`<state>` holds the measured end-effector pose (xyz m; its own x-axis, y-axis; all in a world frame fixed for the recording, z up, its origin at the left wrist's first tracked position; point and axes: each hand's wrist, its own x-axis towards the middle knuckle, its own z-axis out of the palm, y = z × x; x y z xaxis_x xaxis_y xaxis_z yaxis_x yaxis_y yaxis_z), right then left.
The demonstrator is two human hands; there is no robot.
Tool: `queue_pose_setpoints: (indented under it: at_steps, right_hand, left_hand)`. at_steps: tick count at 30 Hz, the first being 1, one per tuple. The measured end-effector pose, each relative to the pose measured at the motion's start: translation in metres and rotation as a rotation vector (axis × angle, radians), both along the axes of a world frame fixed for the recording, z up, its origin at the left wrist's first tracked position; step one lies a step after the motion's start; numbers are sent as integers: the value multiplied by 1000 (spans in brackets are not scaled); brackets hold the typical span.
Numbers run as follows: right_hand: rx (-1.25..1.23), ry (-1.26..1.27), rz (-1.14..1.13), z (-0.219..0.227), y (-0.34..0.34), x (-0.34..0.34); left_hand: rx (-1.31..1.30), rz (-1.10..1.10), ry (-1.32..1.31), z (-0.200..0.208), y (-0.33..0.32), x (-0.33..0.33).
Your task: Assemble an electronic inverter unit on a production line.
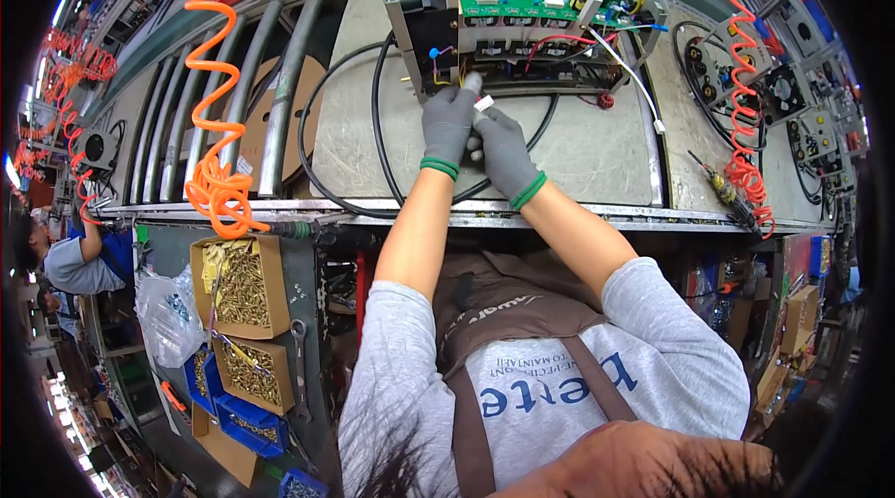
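Below the front edge of the workbench [597,162], two open cardboard boxes [244,285] hold brass-coloured screws, the upper one nearly full. Beneath them, blue bins [244,423] contain similar small fasteners. A clear plastic bag [170,316] of small parts hangs just beside the boxes.

The electronics assembly [522,22] sits at the far edge of the workbench, near its middle. It is a metal frame carrying a green circuit board on top, with red, white and blue components, and a black block at its left end. Red, blue and white wires run along its front face. A black cable [322,167] loops from it across the mat toward the front edge.

The left hand [449,123], in a grey glove, has its fingers extended up against the assembly's front lower edge. The right hand [503,151], also gloved, is closed on a small white connector [484,103], touching the left hand.

An orange coiled hose [216,78] hangs over the left end.
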<state>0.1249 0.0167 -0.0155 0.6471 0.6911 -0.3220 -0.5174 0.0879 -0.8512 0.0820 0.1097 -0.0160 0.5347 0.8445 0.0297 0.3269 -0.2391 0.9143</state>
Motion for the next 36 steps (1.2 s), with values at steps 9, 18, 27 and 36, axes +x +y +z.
queue_pose_setpoints:
  at_steps: [9, 18, 27, 36]
  right_hand:
    - [-186, -505, -125, 28, -13, 47]
    - [32, -192, -411, 12, 28, 41]
    - [118, -44, -568, 5, 42, 44]
    - [151, 68, -660, 18, 51, 31]
  left_hand:
    - [-495, 31, -308, 5, -8, 0]
    - [292, 11, 205, 1, 12, -37]
    - [312, 130, 156, -16, -4, -24]
    - [279, 122, 181, -15, -6, -26]
